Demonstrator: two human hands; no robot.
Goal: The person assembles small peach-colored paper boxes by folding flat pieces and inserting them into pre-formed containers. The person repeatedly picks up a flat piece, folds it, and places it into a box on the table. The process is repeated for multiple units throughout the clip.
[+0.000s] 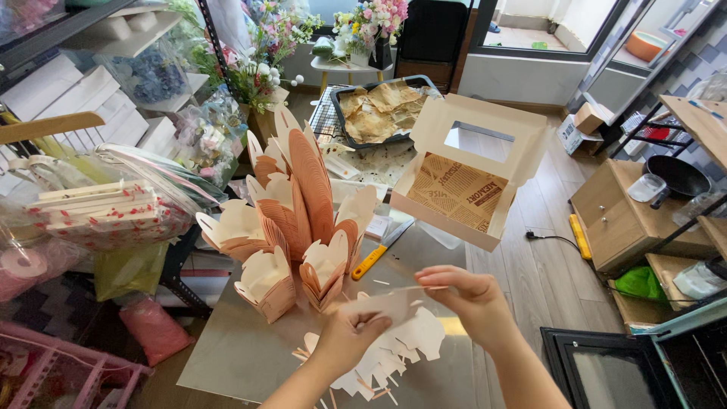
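Above the shiny worktop [250, 348], the left hand [344, 341] and right hand [469, 295] both pinch a flat paper cutout [382, 304], which should be kept level and folded gently by its thin strip.

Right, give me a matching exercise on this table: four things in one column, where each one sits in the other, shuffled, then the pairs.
Things
1. Flat white die-cut card blank
2. Yellow-handled knife
3. Open cream cardboard box with a window lid
4. Black baking tray of crumpled brown paper

Places
A. On the wire rack at the far end
B. Pinched between the left hand and right hand
C. Far right corner of the grey table, lined with printed brown paper
D. Lying flat beside the stacked pink petal-edged boxes

Pairs: 1-B, 2-D, 3-C, 4-A
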